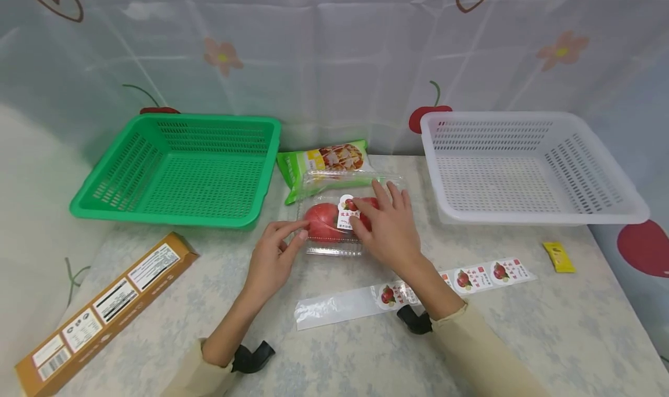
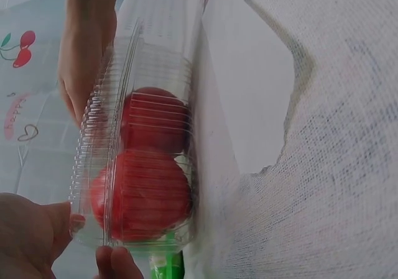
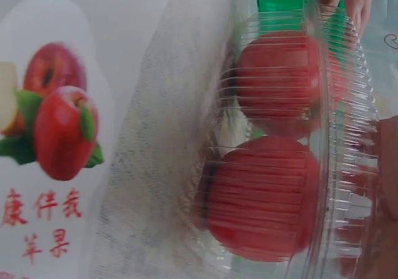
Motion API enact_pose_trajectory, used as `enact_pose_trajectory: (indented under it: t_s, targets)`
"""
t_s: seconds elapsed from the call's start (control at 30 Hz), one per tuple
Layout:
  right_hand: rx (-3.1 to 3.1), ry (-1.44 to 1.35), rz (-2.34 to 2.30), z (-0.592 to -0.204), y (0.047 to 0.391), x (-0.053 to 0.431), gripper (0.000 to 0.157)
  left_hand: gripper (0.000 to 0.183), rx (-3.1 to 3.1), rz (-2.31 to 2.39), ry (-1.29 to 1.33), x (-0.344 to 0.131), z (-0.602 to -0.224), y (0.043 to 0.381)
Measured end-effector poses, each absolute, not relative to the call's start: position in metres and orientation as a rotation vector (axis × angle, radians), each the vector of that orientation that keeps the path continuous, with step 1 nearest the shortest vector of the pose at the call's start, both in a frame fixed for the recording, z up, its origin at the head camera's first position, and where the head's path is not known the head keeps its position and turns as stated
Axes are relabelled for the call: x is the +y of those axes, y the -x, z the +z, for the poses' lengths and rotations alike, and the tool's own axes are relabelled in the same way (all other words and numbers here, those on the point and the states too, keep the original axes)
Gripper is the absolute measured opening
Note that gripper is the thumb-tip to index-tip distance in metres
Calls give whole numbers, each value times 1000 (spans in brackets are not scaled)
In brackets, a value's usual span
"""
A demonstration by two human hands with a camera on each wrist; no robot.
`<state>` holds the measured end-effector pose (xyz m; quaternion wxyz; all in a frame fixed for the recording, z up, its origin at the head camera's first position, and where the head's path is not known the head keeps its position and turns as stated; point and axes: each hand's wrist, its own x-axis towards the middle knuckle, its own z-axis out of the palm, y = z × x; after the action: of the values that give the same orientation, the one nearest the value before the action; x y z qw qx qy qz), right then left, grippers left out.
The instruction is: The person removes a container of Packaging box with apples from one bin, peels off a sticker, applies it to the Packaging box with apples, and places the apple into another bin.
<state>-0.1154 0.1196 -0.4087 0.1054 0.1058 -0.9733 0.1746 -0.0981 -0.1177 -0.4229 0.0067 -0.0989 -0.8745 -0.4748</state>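
Observation:
A clear plastic clamshell box (image 1: 334, 249) holding two red apples (image 1: 323, 222) lies closed on the table between the hands. On its lid sits a white sticker (image 1: 345, 219) with an apple picture. My left hand (image 1: 272, 257) pinches the box's left edge, thumb and forefinger at the rim. Across the lid's right side spreads my right hand (image 1: 391, 230), with fingers touching the sticker and lid. In the left wrist view the left fingertips (image 2: 115, 261) meet the box's end. A strip of apple stickers (image 1: 340, 309) lies in front, partly under the right forearm.
Behind the box lies a green food packet (image 1: 292, 173). A green basket (image 1: 254, 211) stands at the back left, a white basket (image 1: 533, 217) at the back right. A long brown carton (image 1: 107, 316) lies on the left, a small yellow sachet (image 1: 559, 257) on the right.

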Motion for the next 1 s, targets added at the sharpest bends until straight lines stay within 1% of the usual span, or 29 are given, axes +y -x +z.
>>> enact_pose_trajectory:
  t_s: [0.1,0.23,0.33,0.5,0.6,0.67,0.83,1.0]
  targets:
    - [-2999,-303,411,-406,115,117,50,29,-2728,-1498,306,-118,-424,98]
    - [-3050,-310,364,-406,115,116,53,29,-2726,-1507,303,-118,-424,98]
    - [-2941,-326,436,-408,115,117,48,30,-2732,-1503,303,-118,-425,98]
    - [-2705,-407,541,-412,113,119,28,30,-2729,-1494,307,-118,-424,98]
    - [-2684,-427,552,-412,112,120,25,31,-2722,-1496,314,-118,-424,99]
    - [-2730,-421,542,-411,113,120,28,31,-2722,-1499,312,-118,-424,99]
    - [-2954,-361,457,-405,115,117,46,31,-2729,-1508,291,-119,-425,99]
    - [-3081,-283,393,-400,117,113,59,33,-2730,-1511,300,-119,-426,101]
